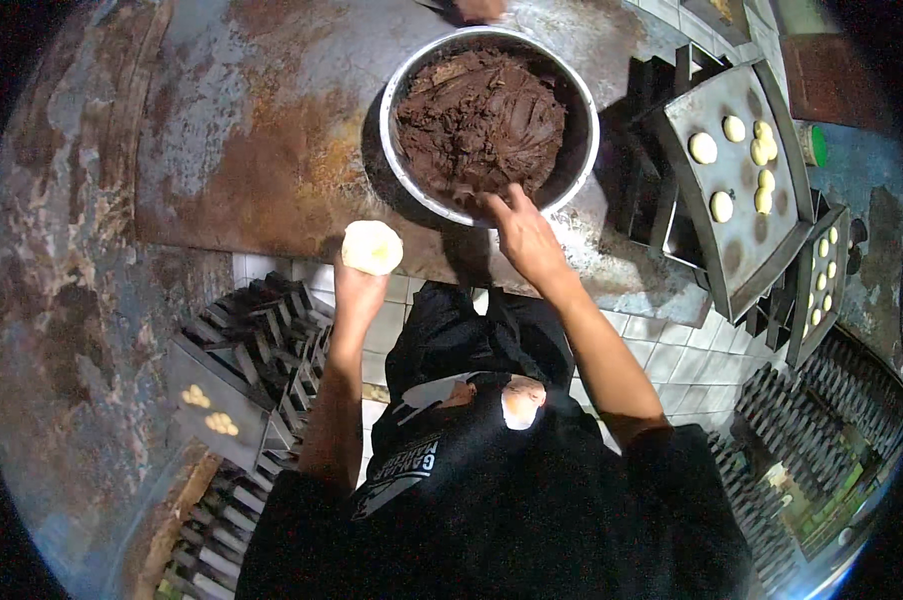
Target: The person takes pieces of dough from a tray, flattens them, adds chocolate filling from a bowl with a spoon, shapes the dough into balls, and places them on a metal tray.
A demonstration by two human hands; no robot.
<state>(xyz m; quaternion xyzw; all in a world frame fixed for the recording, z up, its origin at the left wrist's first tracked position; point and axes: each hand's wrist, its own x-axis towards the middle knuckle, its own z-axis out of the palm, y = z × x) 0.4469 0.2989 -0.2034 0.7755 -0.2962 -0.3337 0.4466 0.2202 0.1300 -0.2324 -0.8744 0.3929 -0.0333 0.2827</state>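
My left hand [359, 295] holds up a flattened round of pale yellow dough [373, 247] just off the near edge of the metal table. The dough hides most of its fingers. Ahead of me stands a round metal bowl [389, 150] filled with thick dark brown paste [482, 120]. Over the bowl's near rim reaches my right hand [527, 235], its fingers bent down and closed on a bit of the paste at the bowl's near side. Shadow partly hides those fingertips.
Right of the bowl, a metal tray [742, 215] with several pale dough balls rests on a stack of trays. A second tray [804, 320] of dough balls lies farther right. Stacked racks and a tray [197, 375] with dough pieces are at lower left. Another person's hand [480, 10] shows beyond the bowl.
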